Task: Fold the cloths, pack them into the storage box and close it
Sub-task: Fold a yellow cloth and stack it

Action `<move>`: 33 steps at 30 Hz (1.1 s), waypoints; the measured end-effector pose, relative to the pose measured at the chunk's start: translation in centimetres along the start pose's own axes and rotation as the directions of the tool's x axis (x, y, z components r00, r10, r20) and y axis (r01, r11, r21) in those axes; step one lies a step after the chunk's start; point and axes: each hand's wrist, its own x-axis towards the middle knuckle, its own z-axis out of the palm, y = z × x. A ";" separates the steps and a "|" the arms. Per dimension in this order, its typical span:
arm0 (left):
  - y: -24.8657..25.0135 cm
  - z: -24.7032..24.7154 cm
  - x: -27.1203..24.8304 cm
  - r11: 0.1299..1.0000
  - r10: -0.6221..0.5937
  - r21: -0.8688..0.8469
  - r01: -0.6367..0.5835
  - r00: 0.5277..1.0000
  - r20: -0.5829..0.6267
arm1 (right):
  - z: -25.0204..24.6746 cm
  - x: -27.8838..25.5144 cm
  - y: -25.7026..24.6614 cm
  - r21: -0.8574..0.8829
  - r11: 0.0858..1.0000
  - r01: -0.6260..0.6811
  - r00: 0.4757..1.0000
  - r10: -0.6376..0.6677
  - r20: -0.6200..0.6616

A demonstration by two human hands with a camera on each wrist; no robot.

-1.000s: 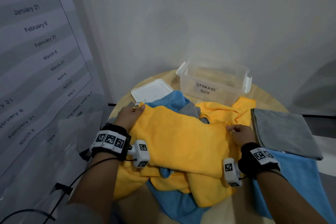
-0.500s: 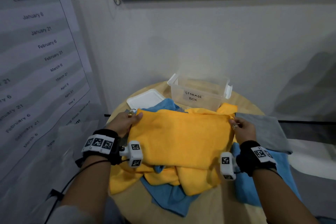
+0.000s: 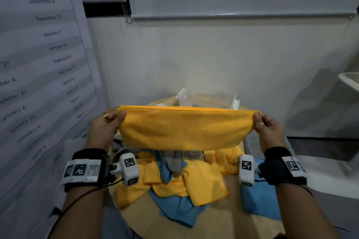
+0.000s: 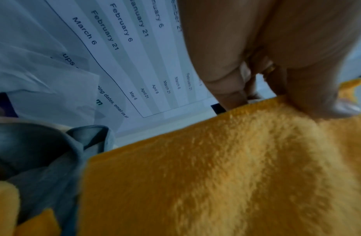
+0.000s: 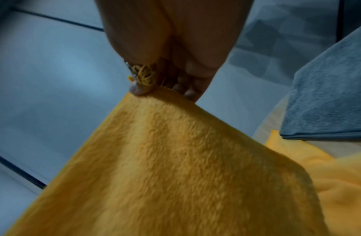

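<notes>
A yellow cloth (image 3: 182, 130) folded in half hangs stretched in the air above the round table. My left hand (image 3: 108, 122) pinches its upper left corner and my right hand (image 3: 266, 124) pinches its upper right corner. The left wrist view shows the yellow cloth (image 4: 226, 167) under my thumb; in the right wrist view the yellow cloth (image 5: 165, 159) hangs from my fingertips (image 5: 139, 91). The clear storage box (image 3: 209, 101) stands open behind the cloth, mostly hidden. A heap of yellow, blue and grey cloths (image 3: 174, 178) lies on the table below.
The round wooden table (image 3: 219, 217) stands against a white wall. A folded grey-blue cloth (image 5: 327, 108) lies at its right side over a blue cloth (image 3: 260, 202). A printed poster of dates (image 3: 38, 75) hangs close on the left. The box lid is hidden.
Both hands have lifted the folded yellow cloth off the heap and pulled it taut in the air. The head view has tilted upward, showing more wall.
</notes>
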 end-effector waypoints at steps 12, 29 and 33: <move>-1.8 -1.2 -1.3 0.949 -0.266 0.217 0.230 0.952 0.153 | -1.5 -1.1 1.1 -0.179 0.975 -0.133 0.985 0.150 0.085; 0.6 6.9 -7.4 0.957 -0.279 -0.079 0.280 0.960 0.017 | 6.0 -6.8 -3.0 -0.012 0.977 -0.214 0.971 0.214 0.109; 0.2 9.4 -9.9 0.937 -0.331 -0.092 0.336 0.941 0.067 | 8.2 -10.7 -3.6 -0.018 0.968 -0.250 0.911 0.242 0.334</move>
